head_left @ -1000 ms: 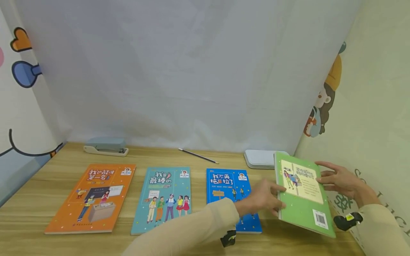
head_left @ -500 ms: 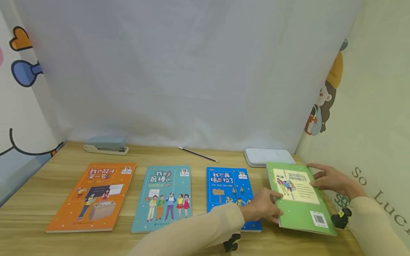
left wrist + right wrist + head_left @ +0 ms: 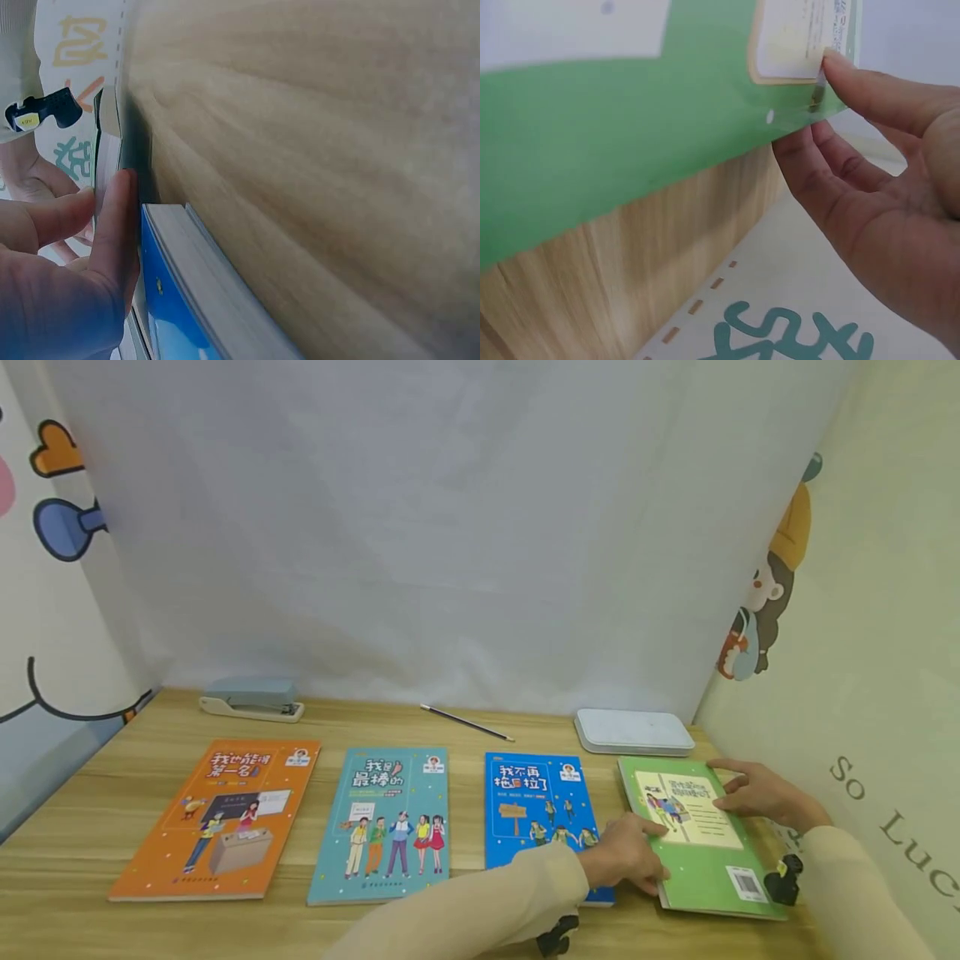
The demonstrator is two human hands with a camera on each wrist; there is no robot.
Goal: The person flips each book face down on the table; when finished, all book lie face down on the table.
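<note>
A green book [image 3: 693, 864] with a barcode and a cream panel on its upward cover is held between both hands at the right of the head view. My left hand [image 3: 626, 856] pinches its left edge, thumb on top and a finger beneath, as the left wrist view shows at the page edge [image 3: 109, 154]. On the opposite edge, my right hand [image 3: 768, 797] grips with the thumb over the cover; in the right wrist view other fingers [image 3: 802, 161] are underneath and wood shows below the book. A blue book [image 3: 517, 785] lies just left, partly hidden by the left arm.
A teal book [image 3: 397, 847] and an orange book [image 3: 225, 810] lie farther left on the wooden table [image 3: 60, 827]. Along the back are a stapler [image 3: 251, 699], a pencil [image 3: 467, 723] and a pale flat case [image 3: 633, 732]. A printed wall panel [image 3: 892, 693] borders the right side.
The green book has come down from a tilted pose to nearly flat, its far edge moving toward me and uncovering the pale case. Both hands have kept hold and moved down with it.
</note>
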